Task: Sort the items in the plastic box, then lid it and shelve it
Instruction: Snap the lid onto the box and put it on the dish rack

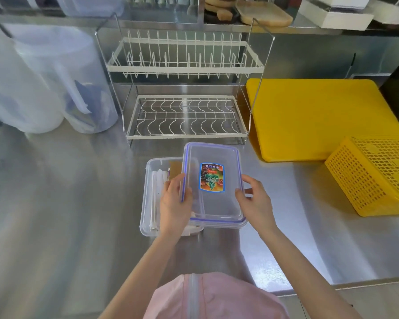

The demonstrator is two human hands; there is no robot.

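Over the plastic box (pixel 148 203) of white sticks (pixel 153 199), both hands hold its lid (pixel 213 203).

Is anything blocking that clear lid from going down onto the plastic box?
Nothing visible does. Both hands, left and right, hold the clear blue-edged lid offset right over the clear plastic box; its contents lie low inside.

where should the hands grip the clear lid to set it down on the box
By its two long side edges, one hand from each side, as both hands do now: left hand on the left rim, right hand on the right. The lid is wide, flat and offset right of the box, so opposing rim grips probably keep it level while sliding it across.
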